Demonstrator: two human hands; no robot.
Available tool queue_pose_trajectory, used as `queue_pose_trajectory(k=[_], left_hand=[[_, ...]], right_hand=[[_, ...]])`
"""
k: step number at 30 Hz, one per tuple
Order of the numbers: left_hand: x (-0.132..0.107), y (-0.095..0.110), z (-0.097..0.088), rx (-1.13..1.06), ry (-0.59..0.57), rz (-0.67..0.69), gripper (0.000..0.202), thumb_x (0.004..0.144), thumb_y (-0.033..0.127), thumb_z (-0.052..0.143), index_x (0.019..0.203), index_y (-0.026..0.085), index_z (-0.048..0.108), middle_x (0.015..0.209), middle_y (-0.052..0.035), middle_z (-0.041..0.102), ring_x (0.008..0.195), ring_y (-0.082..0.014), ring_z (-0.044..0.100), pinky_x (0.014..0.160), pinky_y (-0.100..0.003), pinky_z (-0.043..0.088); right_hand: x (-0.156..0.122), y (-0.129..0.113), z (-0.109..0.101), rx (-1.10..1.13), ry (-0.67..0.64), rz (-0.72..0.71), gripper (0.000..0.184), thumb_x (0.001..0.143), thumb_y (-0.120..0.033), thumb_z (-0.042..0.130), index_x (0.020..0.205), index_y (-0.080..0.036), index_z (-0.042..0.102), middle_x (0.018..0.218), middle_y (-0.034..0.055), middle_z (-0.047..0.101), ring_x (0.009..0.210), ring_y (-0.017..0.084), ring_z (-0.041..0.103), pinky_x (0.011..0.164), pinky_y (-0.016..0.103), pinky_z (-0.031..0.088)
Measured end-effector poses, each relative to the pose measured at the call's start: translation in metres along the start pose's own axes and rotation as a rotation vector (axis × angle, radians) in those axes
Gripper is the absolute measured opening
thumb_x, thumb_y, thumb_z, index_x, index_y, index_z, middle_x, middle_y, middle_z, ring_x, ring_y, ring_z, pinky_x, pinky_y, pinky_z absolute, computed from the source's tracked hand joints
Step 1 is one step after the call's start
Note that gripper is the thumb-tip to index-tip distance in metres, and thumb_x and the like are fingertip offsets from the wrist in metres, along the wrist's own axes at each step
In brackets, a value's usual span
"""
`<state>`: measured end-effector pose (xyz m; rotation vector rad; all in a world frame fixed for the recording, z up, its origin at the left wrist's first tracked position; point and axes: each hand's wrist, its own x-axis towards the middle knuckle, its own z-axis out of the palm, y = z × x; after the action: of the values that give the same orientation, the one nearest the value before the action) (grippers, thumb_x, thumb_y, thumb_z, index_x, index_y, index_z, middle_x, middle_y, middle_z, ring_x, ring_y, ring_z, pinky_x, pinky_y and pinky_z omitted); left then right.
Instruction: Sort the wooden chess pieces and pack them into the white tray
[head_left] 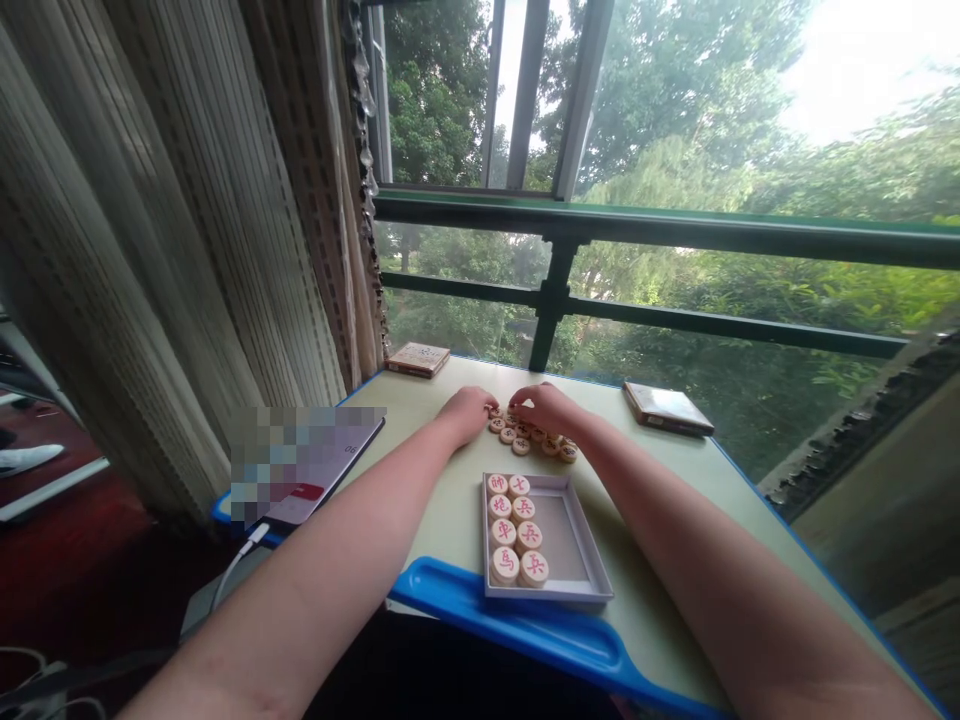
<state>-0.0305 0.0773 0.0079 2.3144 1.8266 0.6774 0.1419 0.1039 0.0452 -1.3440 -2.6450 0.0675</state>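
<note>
Both my arms stretch forward over a small pale table [667, 540] with a blue rim. My left hand [466, 410] and my right hand [546, 405] rest knuckles-up on a loose heap of round wooden Chinese chess pieces [534, 442] at the table's far middle. Their fingers curl down into the heap, and what they grip is hidden. Nearer me lies a shallow grey box [574, 540]. Several pieces with red characters [515, 527] are lined up in two columns along its left side.
A phone [315, 465] with a white cable lies at the table's left edge. Two flat wooden box halves sit at the far left corner [417, 359] and the far right [667, 408]. A window with green railing is ahead and curtains hang at the left.
</note>
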Motion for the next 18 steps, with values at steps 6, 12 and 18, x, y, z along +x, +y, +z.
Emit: queue_pose_trajectory(k=[6,12,18], left_hand=[[-0.0024,-0.0003,-0.0061,0.084,0.030,-0.050,0.031,0.077,0.011,0.047,0.096,0.019,0.070,0.105,-0.0063,0.066,0.103,-0.0198,0.057,0.095,-0.028,0.042],[-0.0040,0.0014,-0.0075,0.105,0.035,-0.106,0.027,0.078,0.020,0.050,0.097,0.021,0.069,0.105,-0.0071,0.067,0.103,-0.0217,0.057,0.092,-0.030,0.044],[-0.0058,0.0040,-0.0094,0.113,0.040,-0.127,0.025,0.078,0.028,0.053,0.096,0.021,0.069,0.104,-0.0080,0.067,0.100,-0.0229,0.059,0.089,-0.030,0.045]], right_hand=[[0.0003,-0.0013,0.0009,0.059,0.014,0.013,0.024,0.081,-0.022,0.053,0.096,-0.022,0.071,0.084,0.0048,0.070,0.092,0.021,0.057,0.078,0.025,0.043],[0.0005,-0.0022,0.0011,0.036,0.022,-0.016,0.023,0.080,-0.024,0.054,0.095,-0.023,0.071,0.089,0.0036,0.070,0.090,0.021,0.055,0.075,0.027,0.042],[0.0012,0.0052,0.0033,0.025,0.048,0.039,0.026,0.080,-0.021,0.051,0.097,-0.022,0.070,0.091,0.0035,0.071,0.093,0.023,0.054,0.076,0.029,0.042]])
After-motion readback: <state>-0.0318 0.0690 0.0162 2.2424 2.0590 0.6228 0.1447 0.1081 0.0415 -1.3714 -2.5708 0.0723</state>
